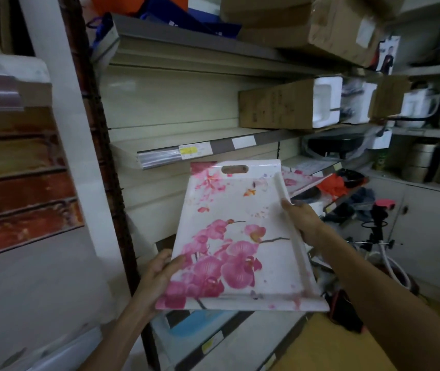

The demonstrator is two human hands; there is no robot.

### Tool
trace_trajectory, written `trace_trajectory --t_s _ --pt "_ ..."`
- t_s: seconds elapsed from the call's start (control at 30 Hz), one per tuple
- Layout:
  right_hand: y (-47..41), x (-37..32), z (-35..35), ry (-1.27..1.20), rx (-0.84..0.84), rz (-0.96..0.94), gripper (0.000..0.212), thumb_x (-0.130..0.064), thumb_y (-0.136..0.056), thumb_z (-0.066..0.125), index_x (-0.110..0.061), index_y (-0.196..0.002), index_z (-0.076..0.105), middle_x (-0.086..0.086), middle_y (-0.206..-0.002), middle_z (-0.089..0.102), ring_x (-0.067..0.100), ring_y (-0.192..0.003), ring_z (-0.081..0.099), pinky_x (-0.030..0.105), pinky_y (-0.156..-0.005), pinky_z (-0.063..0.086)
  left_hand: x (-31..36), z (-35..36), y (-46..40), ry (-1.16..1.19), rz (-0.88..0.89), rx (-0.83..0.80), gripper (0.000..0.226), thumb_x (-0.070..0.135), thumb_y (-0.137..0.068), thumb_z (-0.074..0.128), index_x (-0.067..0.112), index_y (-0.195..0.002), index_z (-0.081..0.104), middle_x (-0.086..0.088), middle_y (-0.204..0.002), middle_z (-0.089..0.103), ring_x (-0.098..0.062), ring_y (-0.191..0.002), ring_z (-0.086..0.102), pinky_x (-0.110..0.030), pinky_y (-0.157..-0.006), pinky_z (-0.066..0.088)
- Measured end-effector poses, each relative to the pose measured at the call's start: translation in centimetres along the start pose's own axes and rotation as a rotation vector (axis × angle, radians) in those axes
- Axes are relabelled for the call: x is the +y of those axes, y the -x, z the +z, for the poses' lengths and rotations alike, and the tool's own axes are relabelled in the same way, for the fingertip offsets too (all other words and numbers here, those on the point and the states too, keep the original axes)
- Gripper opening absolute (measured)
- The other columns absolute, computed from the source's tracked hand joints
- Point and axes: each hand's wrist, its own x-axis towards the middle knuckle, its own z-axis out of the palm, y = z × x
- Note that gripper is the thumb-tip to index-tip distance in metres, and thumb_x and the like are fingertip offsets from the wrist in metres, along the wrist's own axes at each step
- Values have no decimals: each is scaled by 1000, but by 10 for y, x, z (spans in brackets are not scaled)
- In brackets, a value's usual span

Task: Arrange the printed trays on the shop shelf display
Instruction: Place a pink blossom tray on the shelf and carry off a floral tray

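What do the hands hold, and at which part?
Both hold the orchid tray: left hand at its left edge, right hand at its right rim.

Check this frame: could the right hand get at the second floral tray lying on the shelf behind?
Probably not right now. The right hand grips the held tray's right rim, so it is occupied. The second floral tray lies just behind, with nothing visibly blocking it once the hand lets go.

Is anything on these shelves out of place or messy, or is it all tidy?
Somewhat messy. A cardboard box on the middle shelf lies on its side, white foam packing showing at its open end. Lower right, orange cloth and other clothing sit in a loose heap. The orchid tray, held by both hands, looks undamaged.
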Motion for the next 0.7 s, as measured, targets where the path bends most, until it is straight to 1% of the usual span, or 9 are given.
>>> trace_trajectory --t_s 0.07,0.13,0.2,0.27,0.33,0.4,0.53,0.6,0.7 --pt "7 8 -11 -18 101 50 42 -35 -97 52 2 -117 55 18 -111 64 35 -96 64 48 -80 57 -4 7 5 -82 20 -74 59 35 -72 80 3 -116 58 -5 -95 76 -23 -81 75 -32 -58 60" --pt "15 20 -21 22 226 74 42 -34 -97 52 4 -115 56 17 -105 64 33 -92 63 44 -81 56 -9 12 10 -123 9 -129 40 26 -85 69 11 -121 57 -4 -103 75 -27 -89 74 -46 -71 61" --pt "30 26 -29 18 289 66 37 -33 -98 50 1 -110 56 11 -91 61 26 -80 60 36 -71 50 -11 17 16 -154 -17 -171 32 25 -88 66 15 -117 58 -9 -106 74 -33 -91 73 -55 -81 58" --pt "44 35 -36 0 328 48 35 -32 -99 48 1 -109 56 9 -86 58 24 -77 57 35 -68 48 -11 22 22 -218 -15 -176 29 28 -89 66 15 -113 58 -9 -101 75 -30 -87 74 -48 -77 59" --pt "61 41 -38 -20 346 15 34 -32 -99 46 -1 -106 57 10 -88 59 25 -81 57 43 -77 53 -10 28 30 -275 6 -141 26 33 -93 60 14 -111 61 -9 -95 76 -25 -82 74 -39 -70 60" --pt "80 47 -37 -42 340 -26 34 -33 -99 45 -2 -104 57 10 -88 59 26 -84 58 47 -82 52 -11 30 40 -360 60 -105 29 42 -97 49 19 -107 64 -5 -97 74 -20 -87 72 -33 -71 59" --pt "112 57 -27 -61 325 -92 41 -38 -98 45 -1 -109 58 10 -95 65 27 -88 63 40 -72 54 -15 27 69 -436 134 -46 26 47 -100 34 37 -103 58 6 -106 68 -4 -94 63 -19 -73 48" --pt "126 63 -19 -49 313 -113 48 -46 -95 45 -2 -105 61 12 -96 67 30 -90 66 46 -76 57 -15 22 87 -448 167 -13 24 44 -101 32 40 -105 55 12 -101 66 6 -89 62 -10 -69 47" --pt "146 69 -4 -52 278 -158 52 -50 -92 44 -2 -97 63 7 -85 66 25 -79 64 35 -63 51 -19 7 113 -442 187 32 27 42 -102 31 41 -101 58 14 -94 68 15 -78 63 -6 -63 47"
